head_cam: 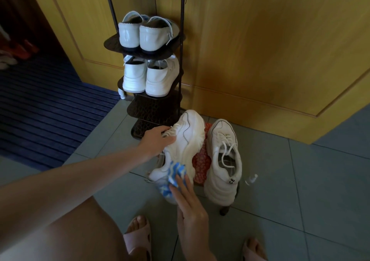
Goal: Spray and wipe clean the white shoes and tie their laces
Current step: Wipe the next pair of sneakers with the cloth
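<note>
On the shoe, right hand — fingers straight — presses cloth.

Dark metal shoe rack stands behind, against yellow wooden panel wall. Before it we see low red-patterned stool carrying right white chunky sneaker. Left white chunky sneaker tilts beside it, left hand gripping its laced top, right hand pressing blue-and-white striped cloth onto its near end. Small clear spray bottle lies on grey tile floor, right of stool.
</note>
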A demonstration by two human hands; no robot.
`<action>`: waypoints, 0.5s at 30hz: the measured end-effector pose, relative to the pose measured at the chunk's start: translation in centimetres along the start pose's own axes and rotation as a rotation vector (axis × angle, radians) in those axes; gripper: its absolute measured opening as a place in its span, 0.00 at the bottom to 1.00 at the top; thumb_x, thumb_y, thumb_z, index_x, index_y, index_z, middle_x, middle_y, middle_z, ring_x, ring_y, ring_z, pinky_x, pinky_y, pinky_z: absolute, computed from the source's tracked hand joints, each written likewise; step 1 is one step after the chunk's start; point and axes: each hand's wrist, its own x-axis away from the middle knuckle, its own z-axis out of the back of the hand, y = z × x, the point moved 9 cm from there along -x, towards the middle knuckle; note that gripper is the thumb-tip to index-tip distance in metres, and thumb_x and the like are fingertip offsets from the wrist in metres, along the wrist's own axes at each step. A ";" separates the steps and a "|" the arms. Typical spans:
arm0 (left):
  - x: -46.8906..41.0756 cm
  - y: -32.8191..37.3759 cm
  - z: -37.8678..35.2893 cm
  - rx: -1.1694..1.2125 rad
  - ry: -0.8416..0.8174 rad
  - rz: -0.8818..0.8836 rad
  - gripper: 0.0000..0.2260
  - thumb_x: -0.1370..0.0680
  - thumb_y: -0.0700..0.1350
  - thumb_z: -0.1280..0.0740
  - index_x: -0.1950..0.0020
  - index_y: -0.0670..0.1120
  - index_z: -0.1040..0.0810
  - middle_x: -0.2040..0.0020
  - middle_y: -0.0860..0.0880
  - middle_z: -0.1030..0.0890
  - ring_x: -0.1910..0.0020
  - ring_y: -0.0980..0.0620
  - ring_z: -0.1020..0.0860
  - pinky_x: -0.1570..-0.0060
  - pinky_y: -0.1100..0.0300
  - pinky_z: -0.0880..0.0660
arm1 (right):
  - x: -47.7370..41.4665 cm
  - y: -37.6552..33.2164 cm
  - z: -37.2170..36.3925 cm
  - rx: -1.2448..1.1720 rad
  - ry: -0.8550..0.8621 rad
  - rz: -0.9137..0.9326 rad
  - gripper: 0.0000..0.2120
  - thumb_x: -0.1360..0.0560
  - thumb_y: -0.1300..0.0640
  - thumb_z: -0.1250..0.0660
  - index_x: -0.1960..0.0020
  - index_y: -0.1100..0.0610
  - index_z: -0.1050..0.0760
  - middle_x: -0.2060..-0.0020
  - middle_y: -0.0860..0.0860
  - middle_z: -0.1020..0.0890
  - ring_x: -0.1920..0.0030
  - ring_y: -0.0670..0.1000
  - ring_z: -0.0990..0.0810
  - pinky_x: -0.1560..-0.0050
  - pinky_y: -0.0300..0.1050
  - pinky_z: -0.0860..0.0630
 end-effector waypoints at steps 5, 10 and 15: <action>0.1 0.3 0.0 0.001 0.016 -0.021 0.17 0.25 0.47 0.31 0.37 0.47 0.24 0.50 0.49 0.22 0.50 0.52 0.23 0.50 0.56 0.25 | 1.4 -0.2 -0.7 0.090 -0.046 0.080 0.16 0.19 0.59 0.46 0.40 0.56 0.21 0.35 0.49 0.24 0.31 0.49 0.31 0.35 0.35 0.31; -0.2 1.0 0.1 -0.027 0.028 -0.028 0.17 0.26 0.48 0.31 0.38 0.48 0.24 0.48 0.47 0.21 0.51 0.52 0.24 0.55 0.60 0.28 | 3.2 -1.1 -1.4 0.126 -0.127 0.198 0.14 0.19 0.55 0.43 0.49 0.51 0.18 0.40 0.46 0.21 0.34 0.46 0.28 0.44 0.33 0.25; -0.4 1.6 0.8 -0.091 0.090 -0.029 0.13 0.24 0.48 0.33 0.45 0.43 0.21 0.50 0.44 0.20 0.51 0.48 0.22 0.56 0.59 0.29 | 3.1 -1.7 1.8 -0.054 -0.053 0.206 0.12 0.19 0.57 0.41 0.41 0.54 0.22 0.37 0.50 0.22 0.34 0.51 0.27 0.40 0.40 0.25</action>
